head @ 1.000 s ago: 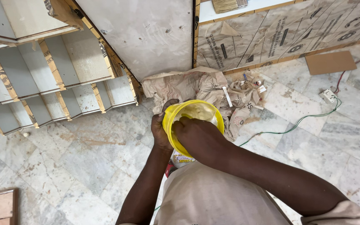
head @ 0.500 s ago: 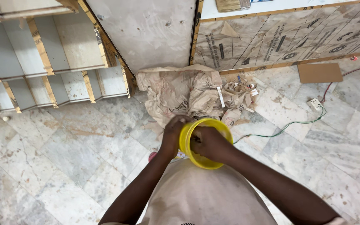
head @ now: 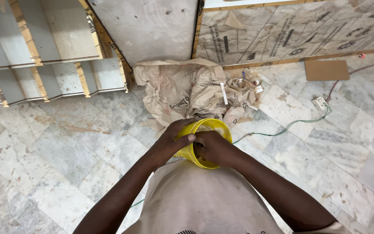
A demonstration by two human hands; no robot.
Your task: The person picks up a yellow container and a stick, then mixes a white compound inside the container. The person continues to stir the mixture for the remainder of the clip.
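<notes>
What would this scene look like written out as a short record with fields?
view: head camera, looking down
left hand: grips the near rim of the yellow container
right hand: on the container's right side, fingers at the rim
container: round, held in front of the body, contents not visible
floor: pale marble tiles, dusty
beyond the hands: crumpled brown paper
right: green cable to a white socket
left: grey shelf unit

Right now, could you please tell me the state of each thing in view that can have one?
yellow container: open at the top, tilted, held off the floor
left hand: gripping the container's rim
right hand: closed on the container's near side
brown paper: crumpled, lying on the floor
green cable: slack, trailing along the floor
cardboard piece: lying flat
</notes>
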